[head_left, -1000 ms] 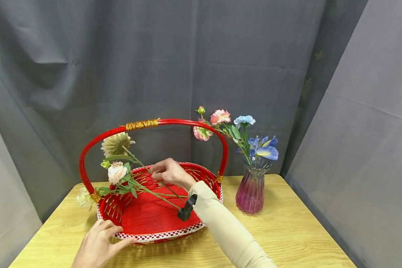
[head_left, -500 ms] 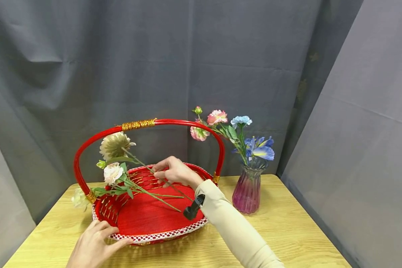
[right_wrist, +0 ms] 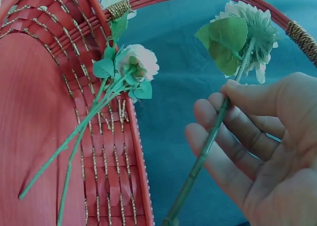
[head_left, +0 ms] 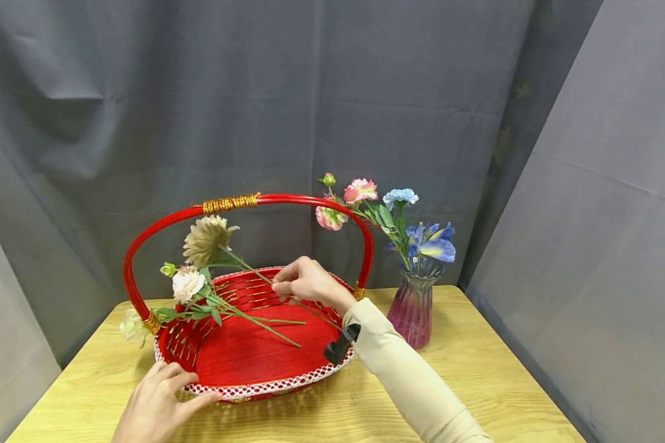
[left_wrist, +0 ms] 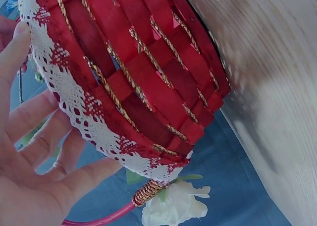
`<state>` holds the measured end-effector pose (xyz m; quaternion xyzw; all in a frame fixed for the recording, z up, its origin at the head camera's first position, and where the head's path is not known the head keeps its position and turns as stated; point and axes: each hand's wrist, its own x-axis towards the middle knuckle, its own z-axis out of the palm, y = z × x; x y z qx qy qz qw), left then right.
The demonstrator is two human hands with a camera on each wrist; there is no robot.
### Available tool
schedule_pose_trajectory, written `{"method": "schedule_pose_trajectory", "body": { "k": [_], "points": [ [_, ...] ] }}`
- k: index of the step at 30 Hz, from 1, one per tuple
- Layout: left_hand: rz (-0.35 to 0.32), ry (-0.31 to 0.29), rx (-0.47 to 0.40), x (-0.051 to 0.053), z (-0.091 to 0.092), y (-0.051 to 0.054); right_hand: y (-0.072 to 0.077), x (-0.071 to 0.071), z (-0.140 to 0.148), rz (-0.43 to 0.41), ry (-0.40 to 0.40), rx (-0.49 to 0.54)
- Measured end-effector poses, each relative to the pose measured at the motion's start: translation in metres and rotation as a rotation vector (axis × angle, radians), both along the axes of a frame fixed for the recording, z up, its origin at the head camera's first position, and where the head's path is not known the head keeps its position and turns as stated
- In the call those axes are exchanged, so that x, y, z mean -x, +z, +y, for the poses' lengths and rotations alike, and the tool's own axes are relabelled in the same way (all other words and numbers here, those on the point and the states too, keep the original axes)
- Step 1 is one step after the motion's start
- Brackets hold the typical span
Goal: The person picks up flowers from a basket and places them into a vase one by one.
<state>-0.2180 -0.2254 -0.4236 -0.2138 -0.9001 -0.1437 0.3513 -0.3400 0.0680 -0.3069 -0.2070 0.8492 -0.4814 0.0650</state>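
Observation:
A red woven basket [head_left: 255, 390] with white lace trim and an arched handle stands on the table. At its front left rim the left hand [head_left: 157, 400] holds the edge; the left wrist view shows that hand [left_wrist: 44, 156] with its fingers along the lace [left_wrist: 74, 112]. Above the basket, the right hand [head_left: 310, 284] pinches the stem of a large cream flower [head_left: 207, 240], its head up to the left under the handle. From the right wrist, the hand [right_wrist: 267, 137] has thumb and forefinger on the green stem [right_wrist: 198, 166]. Pale pink roses [head_left: 187, 284] lie over the basket's left side.
Right of the basket stands a purple ribbed vase [head_left: 412, 311] holding pink flowers [head_left: 360, 191], a light blue one [head_left: 401, 197] and a blue iris [head_left: 436, 246]. A white flower [head_left: 135, 326] hangs past the basket's left end. Grey curtains [head_left: 244, 123] rise behind the wooden table [head_left: 465, 381].
The right hand and the cream flower have moved to the right over the basket. The left hand stays at the rim.

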Motion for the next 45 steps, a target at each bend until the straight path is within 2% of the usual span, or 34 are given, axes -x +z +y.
{"method": "schedule_pose_trajectory", "body": {
  "k": [10,14,20,23,28,32,38,45],
  "points": [
    [0.004,0.000,-0.006,0.000,-0.001,0.000,0.008,-0.006,0.018,0.135,0.017,-0.060],
    [0.023,-0.010,-0.012,0.002,0.000,-0.001,0.008,-0.008,0.027,0.136,0.031,-0.068],
    [0.036,-0.010,-0.009,0.002,-0.001,-0.001,0.002,-0.008,0.043,0.155,0.124,-0.063],
    [0.041,-0.009,-0.010,0.001,-0.001,0.000,0.000,-0.009,0.050,0.169,0.138,-0.076],
    [0.022,-0.001,-0.012,0.000,0.000,0.001,-0.003,-0.012,0.061,0.127,0.120,-0.055],
    [0.045,-0.014,-0.019,0.002,0.001,0.001,-0.001,-0.015,0.072,0.095,0.090,-0.005],
    [0.082,-0.035,-0.021,0.003,0.000,-0.002,0.003,-0.019,0.090,0.108,0.064,0.004],
    [0.066,-0.030,-0.023,0.001,-0.001,-0.003,0.012,-0.026,0.115,0.087,0.037,0.083]
  ]
}}
